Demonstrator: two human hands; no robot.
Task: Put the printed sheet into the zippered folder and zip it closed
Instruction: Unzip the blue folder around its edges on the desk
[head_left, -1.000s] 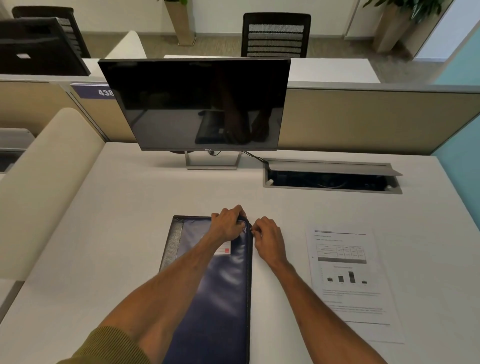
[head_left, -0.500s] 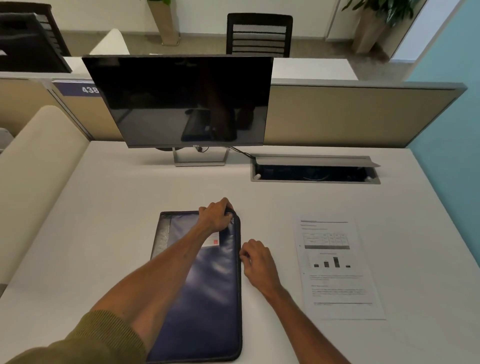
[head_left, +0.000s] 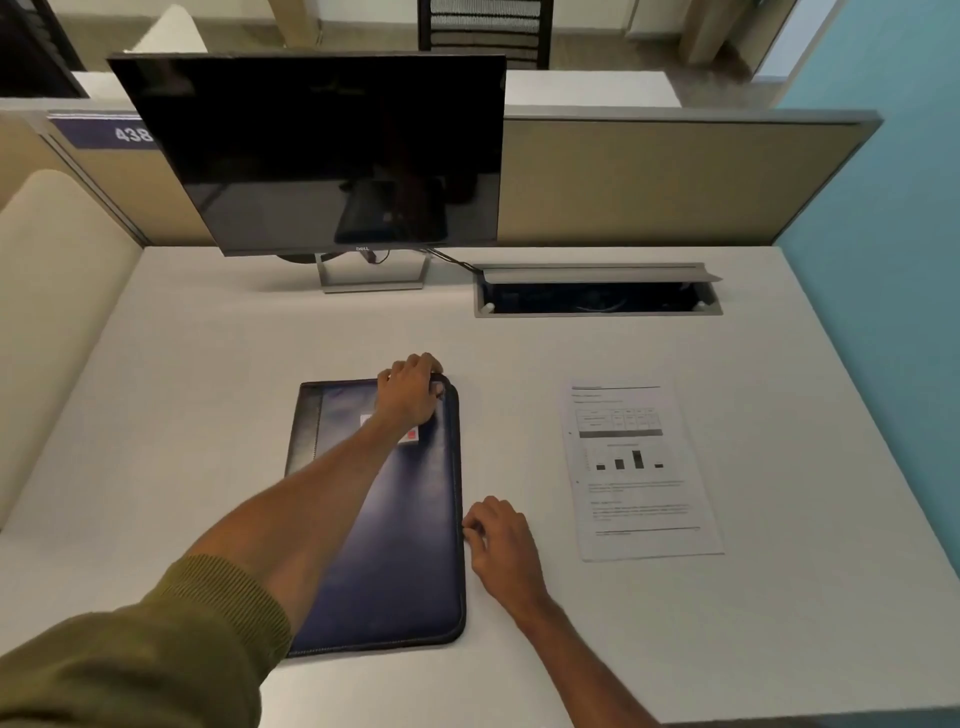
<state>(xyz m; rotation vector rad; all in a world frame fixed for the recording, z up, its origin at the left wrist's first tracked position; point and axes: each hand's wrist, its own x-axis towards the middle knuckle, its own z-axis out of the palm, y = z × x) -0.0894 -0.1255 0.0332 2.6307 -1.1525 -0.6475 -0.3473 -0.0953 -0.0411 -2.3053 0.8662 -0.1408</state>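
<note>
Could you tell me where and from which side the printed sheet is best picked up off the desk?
Probably by the sheet's left long edge, coming from the folder side. It lies flat on the desk with nothing on it, so a fingertip must slide under an edge, and that one lies nearest the right hand.

A dark navy folder (head_left: 395, 545) with a black zip edge and a small white-and-red label (head_left: 410, 435). White sheet (head_left: 641, 470) printed with black bars. Pale grey worktop (head_left: 208, 364), olive sleeve (head_left: 156, 654), black screen (head_left: 322, 150), turquoise wall (head_left: 893, 208).
</note>
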